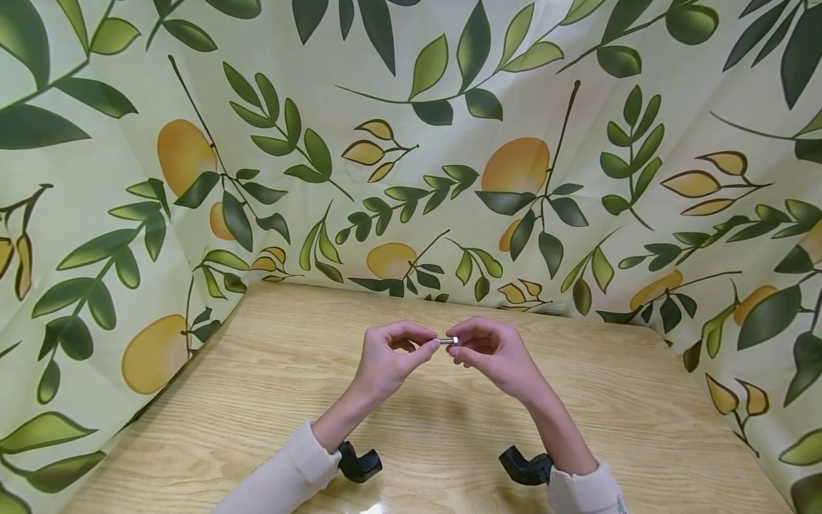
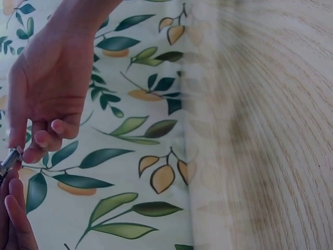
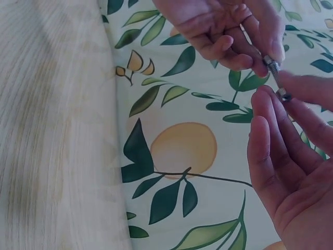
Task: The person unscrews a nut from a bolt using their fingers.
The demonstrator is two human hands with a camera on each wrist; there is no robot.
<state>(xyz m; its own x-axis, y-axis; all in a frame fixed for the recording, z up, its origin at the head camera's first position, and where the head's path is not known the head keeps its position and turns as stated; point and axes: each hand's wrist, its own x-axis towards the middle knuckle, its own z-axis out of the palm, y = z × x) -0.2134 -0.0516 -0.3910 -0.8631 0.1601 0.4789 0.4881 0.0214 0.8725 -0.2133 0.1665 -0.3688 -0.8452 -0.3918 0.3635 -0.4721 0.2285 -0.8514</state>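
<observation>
A small silver bolt [image 1: 446, 341] is held level between both hands above the table, its hex head toward the right. My left hand [image 1: 387, 359] pinches the threaded end between thumb and forefinger. The thumb and forefinger of my right hand [image 1: 503, 357] pinch the bolt at its head. In the right wrist view the bolt [image 3: 276, 78] runs from one hand's fingertips to the other's. Part of the bolt [image 2: 10, 159] shows at the left edge of the left wrist view. Fingertips hide both its ends in part.
A light wood-grain table [image 1: 437, 442] lies under the hands. Behind it and at both sides hangs a cloth [image 1: 411, 164] printed with leaves and orange fruit. Black curved wrist mounts [image 1: 359, 464] stick out by both sleeves.
</observation>
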